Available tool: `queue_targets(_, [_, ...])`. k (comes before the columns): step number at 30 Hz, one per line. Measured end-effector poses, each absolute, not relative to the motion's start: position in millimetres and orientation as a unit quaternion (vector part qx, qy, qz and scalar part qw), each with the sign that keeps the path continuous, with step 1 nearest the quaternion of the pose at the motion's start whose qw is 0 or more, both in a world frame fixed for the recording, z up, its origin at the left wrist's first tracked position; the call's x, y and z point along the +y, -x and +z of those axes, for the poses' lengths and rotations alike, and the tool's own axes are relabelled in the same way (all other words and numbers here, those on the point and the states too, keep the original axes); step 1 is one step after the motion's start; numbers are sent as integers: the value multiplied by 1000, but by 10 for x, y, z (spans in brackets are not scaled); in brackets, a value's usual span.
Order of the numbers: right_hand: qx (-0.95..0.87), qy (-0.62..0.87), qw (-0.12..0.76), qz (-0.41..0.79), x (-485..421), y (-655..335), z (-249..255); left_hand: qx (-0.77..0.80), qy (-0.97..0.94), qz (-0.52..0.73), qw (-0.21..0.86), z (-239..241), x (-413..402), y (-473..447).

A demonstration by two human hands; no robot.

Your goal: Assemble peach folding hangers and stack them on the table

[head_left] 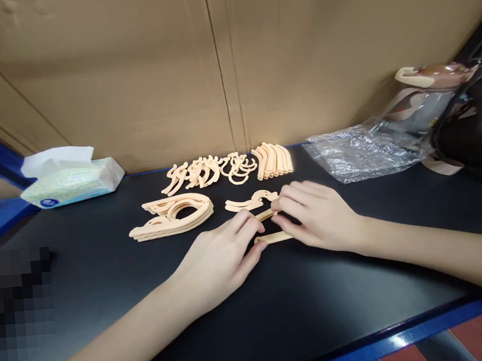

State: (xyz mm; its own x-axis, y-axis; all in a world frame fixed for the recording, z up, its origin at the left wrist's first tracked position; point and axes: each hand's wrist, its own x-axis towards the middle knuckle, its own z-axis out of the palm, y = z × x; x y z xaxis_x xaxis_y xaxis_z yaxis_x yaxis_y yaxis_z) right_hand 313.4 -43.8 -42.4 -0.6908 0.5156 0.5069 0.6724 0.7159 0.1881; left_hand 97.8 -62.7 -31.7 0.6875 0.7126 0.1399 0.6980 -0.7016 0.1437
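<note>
Near the middle of the table, my left hand [230, 253] has its fingers and thumb closed about two slim beige plastic hanger arms. Its fingertips touch the upper hanger arm [264, 215], and its thumb is at the left end of the lower hanger arm [276, 237]. My right hand [316, 216] pinches the right end of the upper arm; its palm covers part of the lower one. Just beyond the hands lie loose curved hanger pieces [247, 204], partly hidden by my right fingers. Left of them is a stack of folded beige hangers [173, 226].
Along the back lie curved small pieces [202, 171], hook pieces [240, 166] and a pile of bent arms [273, 160]. A tissue pack [72, 182] sits at back left, a clear plastic bag [359, 151] and dark bag [470, 129] at right. Cardboard [153, 70] stands behind.
</note>
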Motion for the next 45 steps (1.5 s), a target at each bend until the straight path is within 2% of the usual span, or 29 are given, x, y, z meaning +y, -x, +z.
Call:
queue_targets(5, [-913, 287, 187, -223, -600, -3081, -382, 421, -899, 120, 0, -333, -591, -944])
queue_targets(12, [-925, 284, 124, -222, -625, -3029, -419, 463, -880, 105, 20, -356, -545, -920])
queue_targets(27, [-925, 255, 195, -203, -688, -3004, -404, 465, -878, 107, 33, -357, -523, -940])
queue_targets(38, [-925, 262, 135, -239, -759, -3003, -437, 456, -868, 173, 91, -369, -534, -934])
queue_targets(45, [-923, 292, 126, -217, -714, -2989, -453, 447, -862, 211, 108, -398, -500, -914])
